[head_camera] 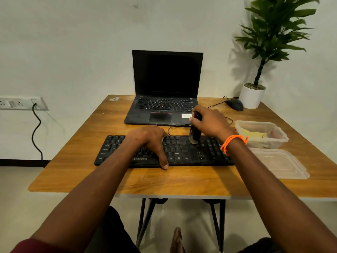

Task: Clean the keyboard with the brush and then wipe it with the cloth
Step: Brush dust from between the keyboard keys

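Right hand [209,121] gripping brush [194,136]; ZEBRONICS keyboard [182,152]

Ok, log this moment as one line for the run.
phase: brushing | right hand: grips black brush, bristles on black external keyboard | left hand: rests on keyboard | cloth: not identifiable

Small office or home desk corner, judged from furnishings. Wooden table [76,141] on black metal legs set against plain white wall. Open laptop [165,88] placed at far edge, screen dark; separate black keyboard [182,152] laid nearer front edge. Wired mouse [235,105] and potted plant [255,92] seen at far right corner. Wall socket panel [21,103] with plugged cable [36,130] mounted at left.
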